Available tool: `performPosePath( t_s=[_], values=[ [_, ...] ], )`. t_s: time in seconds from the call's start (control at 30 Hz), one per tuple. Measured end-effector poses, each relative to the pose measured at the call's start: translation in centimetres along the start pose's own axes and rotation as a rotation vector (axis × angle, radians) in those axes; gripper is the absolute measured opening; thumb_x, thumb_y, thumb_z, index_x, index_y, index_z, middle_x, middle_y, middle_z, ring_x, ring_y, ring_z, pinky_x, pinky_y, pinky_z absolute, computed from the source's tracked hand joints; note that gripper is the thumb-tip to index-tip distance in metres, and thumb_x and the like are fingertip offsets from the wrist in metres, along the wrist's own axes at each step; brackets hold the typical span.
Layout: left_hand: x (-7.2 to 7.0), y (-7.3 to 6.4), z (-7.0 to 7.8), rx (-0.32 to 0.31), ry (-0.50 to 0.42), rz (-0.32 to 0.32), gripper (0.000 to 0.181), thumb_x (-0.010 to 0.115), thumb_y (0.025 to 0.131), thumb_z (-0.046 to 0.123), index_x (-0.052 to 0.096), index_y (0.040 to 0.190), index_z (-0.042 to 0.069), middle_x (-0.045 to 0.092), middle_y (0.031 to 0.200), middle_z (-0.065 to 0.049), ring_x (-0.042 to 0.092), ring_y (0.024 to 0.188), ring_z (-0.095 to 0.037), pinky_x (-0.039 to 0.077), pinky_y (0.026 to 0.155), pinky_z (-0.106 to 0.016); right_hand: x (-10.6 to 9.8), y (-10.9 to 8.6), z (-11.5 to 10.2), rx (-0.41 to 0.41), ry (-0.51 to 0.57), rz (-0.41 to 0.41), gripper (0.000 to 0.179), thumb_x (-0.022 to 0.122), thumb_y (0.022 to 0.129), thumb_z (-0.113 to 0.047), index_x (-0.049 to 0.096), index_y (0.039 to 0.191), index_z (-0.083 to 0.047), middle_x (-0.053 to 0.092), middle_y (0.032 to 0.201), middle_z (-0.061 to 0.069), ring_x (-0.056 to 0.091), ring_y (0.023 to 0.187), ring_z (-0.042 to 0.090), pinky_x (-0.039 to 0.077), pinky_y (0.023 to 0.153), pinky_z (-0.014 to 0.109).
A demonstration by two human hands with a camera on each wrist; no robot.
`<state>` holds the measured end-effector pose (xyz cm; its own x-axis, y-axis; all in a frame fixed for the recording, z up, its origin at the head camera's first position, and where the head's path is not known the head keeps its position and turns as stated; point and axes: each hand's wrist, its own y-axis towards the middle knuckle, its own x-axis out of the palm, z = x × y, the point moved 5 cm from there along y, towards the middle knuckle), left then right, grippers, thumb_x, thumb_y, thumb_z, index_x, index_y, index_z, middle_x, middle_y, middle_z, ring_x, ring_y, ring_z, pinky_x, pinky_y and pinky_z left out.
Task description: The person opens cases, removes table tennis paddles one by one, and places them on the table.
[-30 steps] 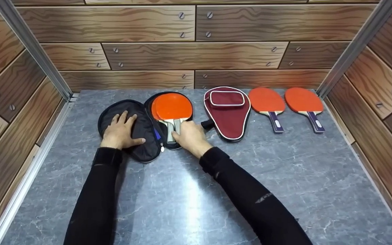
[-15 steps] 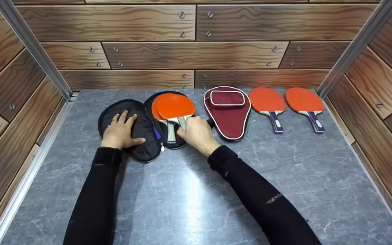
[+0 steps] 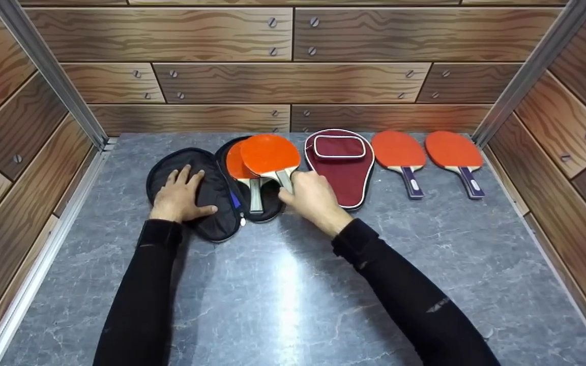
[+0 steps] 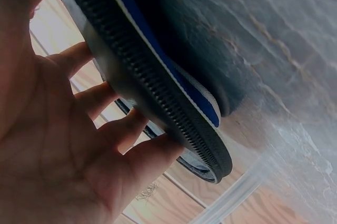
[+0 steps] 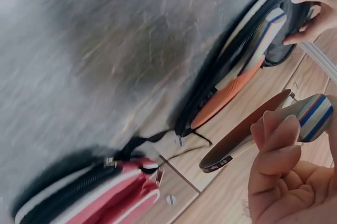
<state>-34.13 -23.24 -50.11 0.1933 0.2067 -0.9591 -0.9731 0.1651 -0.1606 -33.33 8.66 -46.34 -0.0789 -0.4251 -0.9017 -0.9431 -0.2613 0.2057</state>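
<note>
My right hand [image 3: 316,198] grips the handle of an orange table tennis bat [image 3: 270,154]; the right wrist view shows that bat [image 5: 247,124] raised clear of the black case. A second orange bat [image 3: 236,160] lies in the opened half of the black bat case [image 3: 271,207], partly covered by the raised one. My left hand [image 3: 177,199] rests with spread fingers on the case's folded-back flap [image 3: 216,223]. In the left wrist view its fingers lie on the flap's outside, beside the zip [image 4: 142,71].
Right of the black case lies a maroon bat case [image 3: 344,175] with white piping, partly behind my right hand. Farther right are two red-orange bats [image 3: 399,148] with purple handles. Wood-patterned walls [image 3: 293,84] enclose the grey marbled table [image 3: 252,295] at the back and sides.
My right hand has lifted the upper bat from the black case and moved it to the right, uncovering more of the bat beneath. My left hand has stayed on the flap.
</note>
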Motion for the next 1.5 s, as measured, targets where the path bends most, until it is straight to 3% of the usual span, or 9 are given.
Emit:
performPosePath(
  t_s=[0.17,0.37,0.73,1.03,1.2,1.5],
  values=[
    [0.0,0.0,-0.1,-0.004,-0.002,-0.002,0.109,0.084,0.104,0.058,0.032,0.186,0.008,0.016,0.194,-0.033,0.019,0.177,-0.066,0.037,0.134,-0.087,-1.3,-0.6,0.6,0.003,0.003,0.007,0.028,0.078,0.103,-0.032,0.070,0.086,-0.011,0.064,0.073,0.002,0.076,0.070,0.038,0.066,0.065,0.058],
    [0.2,0.1,-0.2,-0.004,-0.003,0.005,0.109,0.084,0.104,0.059,0.032,0.186,0.009,0.016,0.194,-0.032,0.019,0.177,-0.066,0.038,0.134,-0.086,-3.0,-1.4,1.6,0.025,-0.001,0.009,0.025,0.077,0.102,-0.033,0.074,0.089,-0.011,0.072,0.075,0.004,0.074,0.067,0.033,0.063,0.060,0.052],
    [0.3,0.0,-0.3,-0.007,-0.007,-0.010,0.110,0.084,0.105,0.060,0.030,0.187,0.010,0.014,0.195,-0.032,0.017,0.178,-0.066,0.036,0.135,-0.087,-6.1,-3.3,3.7,0.019,0.011,0.051,0.027,0.081,0.103,-0.032,0.075,0.092,-0.008,0.067,0.073,0.002,0.066,0.062,0.025,0.049,0.053,0.036],
    [0.3,0.0,-0.4,-0.001,0.002,-0.013,0.111,0.083,0.105,0.061,0.029,0.187,0.009,0.013,0.195,-0.032,0.018,0.177,-0.067,0.037,0.135,-0.086,-8.5,-5.0,6.3,0.003,-0.025,0.106,0.026,0.077,0.101,-0.029,0.075,0.088,-0.007,0.068,0.071,0.007,0.066,0.064,0.031,0.047,0.056,0.040],
    [0.3,0.0,-0.3,0.002,-0.002,-0.004,0.110,0.083,0.105,0.061,0.030,0.187,0.009,0.014,0.195,-0.032,0.018,0.178,-0.066,0.036,0.136,-0.085,-9.7,-6.1,8.1,0.014,-0.026,0.121,0.025,0.076,0.103,-0.027,0.079,0.093,-0.004,0.071,0.073,0.009,0.065,0.064,0.029,0.047,0.057,0.038],
    [0.4,-0.1,-0.3,0.005,-0.009,0.000,0.109,0.083,0.106,0.059,0.030,0.186,0.009,0.014,0.195,-0.033,0.017,0.178,-0.067,0.036,0.135,-0.087,-11.2,-8.2,11.3,0.060,-0.036,0.136,0.024,0.076,0.102,-0.028,0.078,0.094,-0.005,0.063,0.065,0.002,0.060,0.060,0.026,0.041,0.054,0.035]
  ],
)
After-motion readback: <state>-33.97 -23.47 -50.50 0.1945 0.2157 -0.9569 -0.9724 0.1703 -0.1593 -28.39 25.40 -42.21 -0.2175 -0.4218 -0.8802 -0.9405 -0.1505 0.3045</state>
